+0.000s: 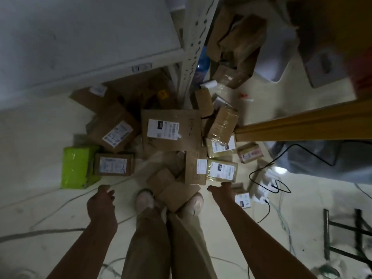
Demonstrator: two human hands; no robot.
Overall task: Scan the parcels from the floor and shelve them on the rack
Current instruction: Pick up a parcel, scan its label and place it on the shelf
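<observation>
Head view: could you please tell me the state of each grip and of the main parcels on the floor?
left grip: open, holding nothing.
right grip: open, reaching down toward the taped parcel.
taped parcel: on the floor, label up.
large flat box: atop the pile, label up.
green parcel: on the floor, no label visible.

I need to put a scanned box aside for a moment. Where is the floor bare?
Bare floor lies left of the green parcel, in front of the white rack shelf, and top right between the cardboard heap and the wooden beam. Crowded: the parcel pile ahead of the feet, and cables to its right.
</observation>
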